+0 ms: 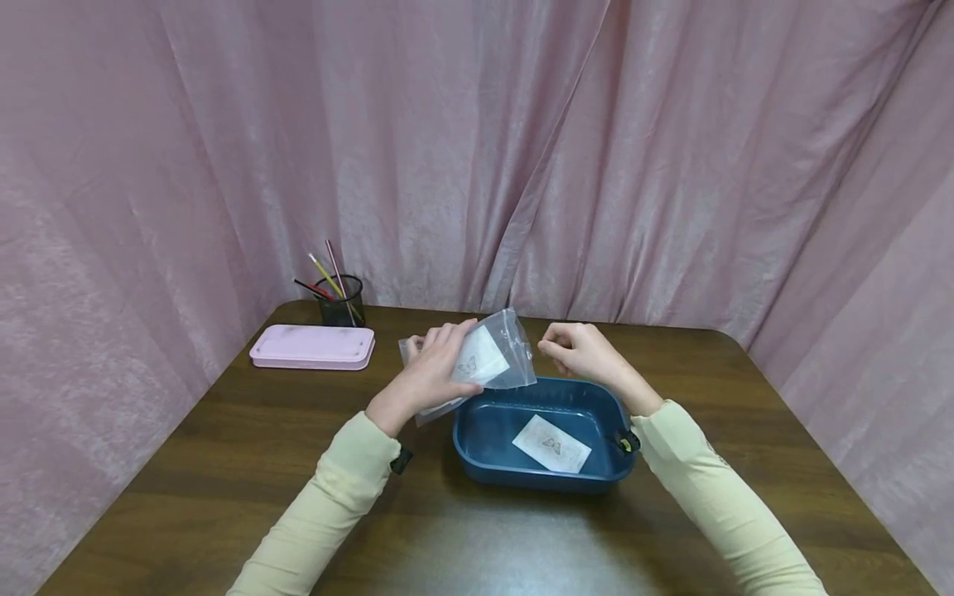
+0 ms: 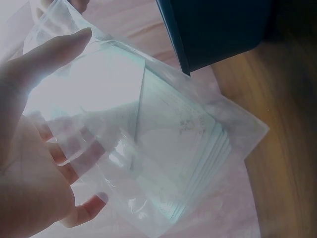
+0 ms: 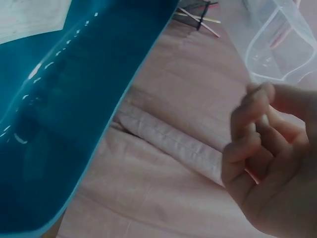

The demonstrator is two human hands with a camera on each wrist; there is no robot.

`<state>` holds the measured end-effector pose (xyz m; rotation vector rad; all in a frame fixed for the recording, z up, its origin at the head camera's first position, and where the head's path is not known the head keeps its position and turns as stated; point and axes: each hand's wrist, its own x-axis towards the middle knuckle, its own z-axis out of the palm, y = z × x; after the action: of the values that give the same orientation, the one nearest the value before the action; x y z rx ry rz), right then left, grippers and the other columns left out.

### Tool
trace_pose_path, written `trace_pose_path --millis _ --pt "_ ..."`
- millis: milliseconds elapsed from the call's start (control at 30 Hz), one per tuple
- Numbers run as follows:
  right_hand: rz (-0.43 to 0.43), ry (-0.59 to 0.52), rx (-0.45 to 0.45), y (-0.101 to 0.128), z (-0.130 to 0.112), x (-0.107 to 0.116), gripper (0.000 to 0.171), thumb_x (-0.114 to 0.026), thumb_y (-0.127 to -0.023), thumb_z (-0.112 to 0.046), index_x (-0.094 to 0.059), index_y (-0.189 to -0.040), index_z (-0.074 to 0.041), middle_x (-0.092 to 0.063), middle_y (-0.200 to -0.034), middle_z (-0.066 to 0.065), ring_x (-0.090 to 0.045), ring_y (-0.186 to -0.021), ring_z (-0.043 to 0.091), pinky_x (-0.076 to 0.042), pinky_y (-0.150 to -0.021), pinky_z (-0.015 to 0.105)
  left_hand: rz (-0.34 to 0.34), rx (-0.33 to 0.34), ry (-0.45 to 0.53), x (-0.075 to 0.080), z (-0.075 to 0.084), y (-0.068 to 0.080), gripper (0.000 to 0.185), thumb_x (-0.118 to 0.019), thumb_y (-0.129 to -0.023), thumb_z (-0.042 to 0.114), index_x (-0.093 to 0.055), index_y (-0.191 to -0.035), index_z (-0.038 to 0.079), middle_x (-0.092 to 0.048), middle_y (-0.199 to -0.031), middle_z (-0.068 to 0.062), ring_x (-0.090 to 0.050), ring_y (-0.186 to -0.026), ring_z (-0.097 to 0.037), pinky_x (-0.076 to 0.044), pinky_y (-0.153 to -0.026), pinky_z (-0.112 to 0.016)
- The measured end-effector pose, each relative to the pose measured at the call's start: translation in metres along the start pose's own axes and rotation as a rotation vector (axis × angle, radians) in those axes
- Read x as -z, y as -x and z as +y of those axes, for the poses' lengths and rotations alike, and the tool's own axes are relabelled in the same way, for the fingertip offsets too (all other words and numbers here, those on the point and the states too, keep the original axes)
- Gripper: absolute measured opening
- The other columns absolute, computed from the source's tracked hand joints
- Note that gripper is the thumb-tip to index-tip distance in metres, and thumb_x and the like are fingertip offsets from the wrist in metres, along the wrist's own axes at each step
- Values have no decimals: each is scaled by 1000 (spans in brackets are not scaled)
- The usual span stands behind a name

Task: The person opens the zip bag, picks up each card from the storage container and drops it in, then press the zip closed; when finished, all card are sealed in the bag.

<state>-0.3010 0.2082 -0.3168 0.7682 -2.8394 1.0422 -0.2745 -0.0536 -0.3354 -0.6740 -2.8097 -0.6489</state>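
My left hand [image 1: 436, 364] grips a clear plastic bag [image 1: 516, 364], thumb on one face and fingers on the other. Inside the bag is a stack of flat white packets [image 2: 173, 134] with a small butterfly print. Just right of the bag's mouth is my right hand [image 1: 577, 352], fingers curled and thumb against the index finger, with nothing visible in it. A blue basin [image 1: 488, 476] stands on the table below both hands. One white packet [image 1: 551, 445] with the butterfly print lies on its floor.
A lilac pencil case [image 1: 313, 346] lies at the table's back left. Behind it stands a black mesh pen cup [image 1: 352, 302] with several pencils. Pink curtains [image 1: 417, 165] hang behind the wooden table [image 1: 224, 472].
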Motion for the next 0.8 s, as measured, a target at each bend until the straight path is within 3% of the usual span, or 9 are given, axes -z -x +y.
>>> trace_pose_path --millis 233,400,500,633,800 --pt "-293 131 67 -1 8 -6 14 -58 -95 -14 -65 -85 -7 -58 -60 0 -54 -51 8 -48 -52 24 3 6 -11 2 0 -1 97 -84 -73 35 -27 -150 17 -46 -139 -10 -38 -126 -31 -22 -101 -61" --pt "-507 253 110 0 5 -19 6 -64 -92 -13 -65 -93 -8 -63 -75 0 -54 -64 8 -48 -60 20 8 9 7 3 0 -2 97 -82 -74 40 -27 -150 15 -45 -141 -10 -39 -126 -31 -21 -100 -60" --pt "-604 336 78 0 4 -29 16 -69 -89 -15 -63 -101 -7 -64 -85 2 -54 -72 11 -49 -66 22 7 16 18 2 0 -3 97 -81 -75 41 -27 -151 15 -45 -141 -10 -39 -126 -31 -21 -100 -59" --pt "-690 405 3 -2 3 -43 32 -73 -85 -18 -58 -113 -10 -64 -105 7 -58 -89 18 -53 -80 33 4 25 29 1 0 -3 98 -81 -74 41 -27 -151 14 -46 -141 -11 -39 -126 -31 -21 -100 -58" --pt "-708 487 -14 -1 4 -56 55 -81 -78 -22 -53 -126 -20 -55 -129 5 -54 -111 22 -51 -97 44 -4 31 36 1 1 -3 99 -80 -75 44 -25 -152 14 -43 -144 -11 -38 -128 -30 -22 -99 -58"
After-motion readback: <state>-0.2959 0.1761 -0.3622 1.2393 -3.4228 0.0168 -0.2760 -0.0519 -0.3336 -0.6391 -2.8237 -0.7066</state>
